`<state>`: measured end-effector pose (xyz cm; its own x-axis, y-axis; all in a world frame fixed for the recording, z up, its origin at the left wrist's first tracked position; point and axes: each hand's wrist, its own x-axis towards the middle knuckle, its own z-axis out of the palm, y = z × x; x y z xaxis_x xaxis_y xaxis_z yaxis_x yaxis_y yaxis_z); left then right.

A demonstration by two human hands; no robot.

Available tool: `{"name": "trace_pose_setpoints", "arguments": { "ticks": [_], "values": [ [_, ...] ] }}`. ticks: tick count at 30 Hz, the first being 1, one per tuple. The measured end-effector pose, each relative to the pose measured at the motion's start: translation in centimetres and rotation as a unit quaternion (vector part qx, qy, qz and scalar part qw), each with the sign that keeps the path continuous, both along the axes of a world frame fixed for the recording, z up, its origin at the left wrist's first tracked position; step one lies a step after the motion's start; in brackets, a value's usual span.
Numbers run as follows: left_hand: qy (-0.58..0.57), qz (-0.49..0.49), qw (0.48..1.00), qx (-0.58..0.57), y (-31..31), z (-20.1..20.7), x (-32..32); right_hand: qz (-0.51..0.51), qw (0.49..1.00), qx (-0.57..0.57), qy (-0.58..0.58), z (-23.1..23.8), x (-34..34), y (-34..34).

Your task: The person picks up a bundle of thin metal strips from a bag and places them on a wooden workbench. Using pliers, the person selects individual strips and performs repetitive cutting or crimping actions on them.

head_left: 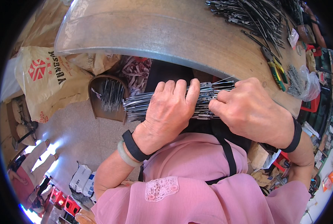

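A thick bundle of thin metal strips (138, 107) lies crosswise over my lap, below the table's near edge. Some strips have flat, perforated ends toward the right. My left hand (167, 106) is wrapped over the middle of the bundle, back of the hand up, and grips it. At the right end, my right hand (250, 110) is closed, with thumb and bent fingers against the strip ends. One thin strip (226, 78) sticks out from the bundle near its knuckles. My right palm and the bundle's underside are hidden.
The wooden table (147, 28) bears a heap of dark strips (250, 18), yellow-green-handled pliers (275, 71) and small metal pieces (295, 82) by a plastic bag (311, 84). Left of my lap stands a brown bin (93, 106) holding thin rods. Large printed sacks (67, 84) stand beyond it.
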<state>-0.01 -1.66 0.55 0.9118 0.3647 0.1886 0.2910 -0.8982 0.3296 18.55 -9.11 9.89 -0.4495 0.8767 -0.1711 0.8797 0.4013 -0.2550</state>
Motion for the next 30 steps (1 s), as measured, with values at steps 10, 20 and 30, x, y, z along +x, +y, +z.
{"name": "trace_pose_setpoints", "arguments": {
  "ticks": [10,20,30],
  "values": [
    [0.011,0.014,0.999,-0.036,-0.2,0.0,-0.5,-0.045,0.994,0.049,0.089,-2.0,0.0,-0.8],
    [-0.004,0.026,1.000,-0.016,0.5,-0.2,-1.1,-0.132,0.987,0.054,0.079,-0.1,1.9,-1.6],
    [-0.041,0.182,0.971,-0.151,1.1,1.8,-3.9,-0.354,0.877,0.075,0.317,-0.5,0.5,-3.9]
  ]
}}
